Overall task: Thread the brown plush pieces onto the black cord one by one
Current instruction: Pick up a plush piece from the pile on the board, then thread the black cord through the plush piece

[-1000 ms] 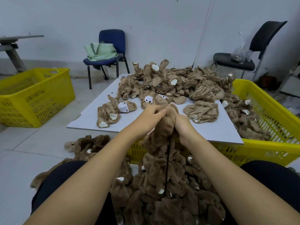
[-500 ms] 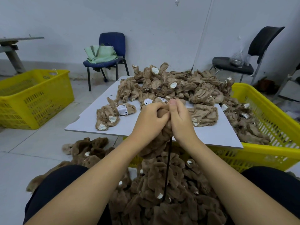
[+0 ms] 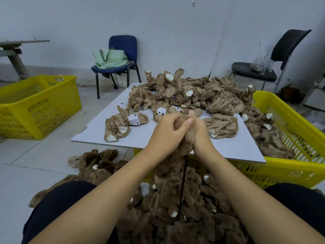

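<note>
a brown plush piece (image 3: 182, 125) sat bunched between both hands, above the near edge of the grey board (image 3: 98, 132). the left hand (image 3: 167, 131) curled its fingers round it, thumb across the top; the right hand (image 3: 198, 129) gripped it from the other side. the black cord (image 3: 182, 182) dropped taut from under the hands (its top end hidden) into the threaded plush string (image 3: 175, 208) on the lap. loose plush pieces (image 3: 193, 95) covered the board and spilled into a yellow crate (image 3: 290, 166).

Pale wall (image 3: 175, 32), grey tiled floor (image 3: 26, 155); blue chair (image 3: 123, 55), black chair (image 3: 274, 64), yellow crate (image 3: 38, 106).
</note>
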